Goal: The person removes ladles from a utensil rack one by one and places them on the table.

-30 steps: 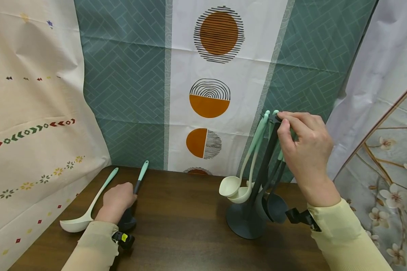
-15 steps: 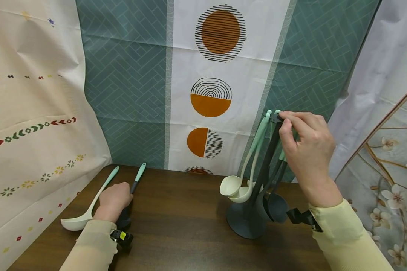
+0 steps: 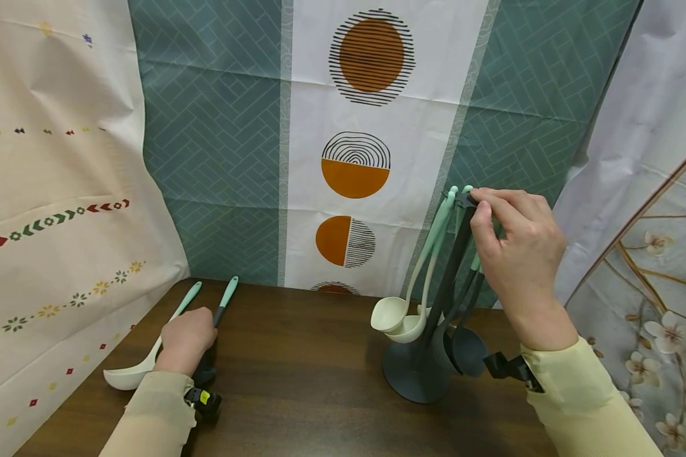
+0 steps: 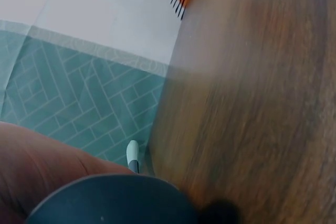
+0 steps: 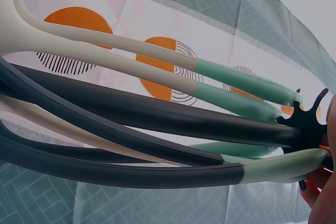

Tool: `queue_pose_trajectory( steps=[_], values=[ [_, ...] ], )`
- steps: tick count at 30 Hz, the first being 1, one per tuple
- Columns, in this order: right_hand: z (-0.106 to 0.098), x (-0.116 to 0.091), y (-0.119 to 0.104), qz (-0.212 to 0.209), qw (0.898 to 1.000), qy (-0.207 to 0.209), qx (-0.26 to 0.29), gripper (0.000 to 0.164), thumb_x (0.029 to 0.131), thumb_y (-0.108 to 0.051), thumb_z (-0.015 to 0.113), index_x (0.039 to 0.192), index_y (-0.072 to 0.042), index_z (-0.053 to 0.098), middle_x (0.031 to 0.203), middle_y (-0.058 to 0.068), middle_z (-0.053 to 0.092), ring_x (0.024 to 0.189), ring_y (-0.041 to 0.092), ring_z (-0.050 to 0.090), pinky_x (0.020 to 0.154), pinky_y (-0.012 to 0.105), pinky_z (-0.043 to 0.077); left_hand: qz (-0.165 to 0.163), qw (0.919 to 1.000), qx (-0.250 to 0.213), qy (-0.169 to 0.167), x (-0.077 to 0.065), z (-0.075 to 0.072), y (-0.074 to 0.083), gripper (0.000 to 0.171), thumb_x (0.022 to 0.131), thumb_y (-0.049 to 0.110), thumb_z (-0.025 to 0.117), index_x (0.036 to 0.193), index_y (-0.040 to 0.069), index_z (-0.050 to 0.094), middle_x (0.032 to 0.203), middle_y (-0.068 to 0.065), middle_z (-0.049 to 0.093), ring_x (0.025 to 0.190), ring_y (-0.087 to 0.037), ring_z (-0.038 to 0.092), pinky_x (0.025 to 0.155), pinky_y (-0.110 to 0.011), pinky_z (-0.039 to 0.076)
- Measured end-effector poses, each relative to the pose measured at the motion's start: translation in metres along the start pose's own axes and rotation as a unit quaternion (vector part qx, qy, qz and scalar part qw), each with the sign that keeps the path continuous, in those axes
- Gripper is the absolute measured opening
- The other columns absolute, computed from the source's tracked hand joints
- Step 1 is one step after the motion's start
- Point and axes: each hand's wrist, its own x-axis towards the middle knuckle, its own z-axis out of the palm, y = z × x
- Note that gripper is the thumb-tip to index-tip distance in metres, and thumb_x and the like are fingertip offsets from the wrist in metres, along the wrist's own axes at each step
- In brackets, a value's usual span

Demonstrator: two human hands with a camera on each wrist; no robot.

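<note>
My left hand (image 3: pixel 188 339) grips a dark grey ladle (image 3: pixel 220 312) with a mint handle end, low over the table beside a white ladle (image 3: pixel 130 376). Its dark rounded bowl (image 4: pixel 113 203) fills the bottom of the left wrist view; the hand hides much of its shaft. My right hand (image 3: pixel 520 247) pinches the top of a dark utensil stand (image 3: pixel 450 273) between thumb and fingers. White ladles (image 3: pixel 389 314) and dark ladles (image 3: pixel 470 350) with mint handles hang from it. In the right wrist view, fingers (image 5: pixel 321 200) are at the stand's hooked top (image 5: pixel 307 124).
The brown wooden table (image 3: pixel 309 368) extends between the two hands. A patterned cloth (image 3: pixel 217 139) hangs along its back edge, with a cream cloth (image 3: pixel 63 209) at the left and a flowered one (image 3: pixel 652 330) at the right. The stand's round base (image 3: pixel 411 381) rests on the table.
My left hand has shifted a little to the left with the dark ladle, bringing it closer to the white one. My right hand stays at the stand's top.
</note>
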Motion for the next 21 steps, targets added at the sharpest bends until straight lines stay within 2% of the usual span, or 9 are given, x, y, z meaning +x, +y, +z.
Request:
queue_pose_trajectory(
  steps=[14,21],
  values=[
    [-0.0009,-0.0005,0.0,0.004,1.0,-0.003,0.001,0.04,0.112,-0.028,0.052,0.121,-0.01,0.086,0.116,0.011,0.081,0.109,0.04,0.068,0.079,0.056,0.05,0.005,0.9998,0.005,0.017,-0.0004,0.0015,-0.0041,0.02,0.097,0.004,0.067,0.078,0.005,0.065,0.073,-0.01,0.064,0.07,-0.032,0.062,0.065,-0.055,0.052],
    [-0.0005,-0.0004,0.0,0.003,1.0,-0.001,0.002,0.04,0.111,-0.029,0.052,0.12,-0.01,0.086,0.116,0.01,0.081,0.108,0.04,0.068,0.079,0.055,0.05,0.008,0.9998,0.015,0.012,-0.0018,0.0011,-0.0034,0.019,0.098,0.002,0.066,0.079,0.005,0.066,0.073,-0.01,0.064,0.07,-0.033,0.062,0.066,-0.056,0.053]
  ],
)
